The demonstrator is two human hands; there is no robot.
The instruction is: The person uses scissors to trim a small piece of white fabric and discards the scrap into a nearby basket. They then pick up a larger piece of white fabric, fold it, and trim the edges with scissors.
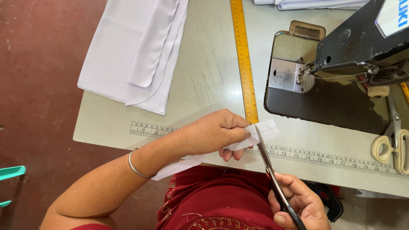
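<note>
My left hand [215, 134] pinches a narrow strip of white fabric [266, 130] above the front edge of the sewing table [204, 76]. The strip's tail hangs back under my wrist toward my lap. My right hand [300, 204] grips black-handled scissors [270, 168]. Their blades point up and away from me and close across the strip just right of my left thumb. A silver bangle sits on my left wrist.
A yellow ruler [244, 55] lies lengthwise on the table. Folded white fabric [136, 51] hangs over the table's left edge. A black sewing machine [341, 64] stands at the right, with cream-handled scissors [394, 145] beside it. A printed measuring scale [332, 157] runs along the front edge.
</note>
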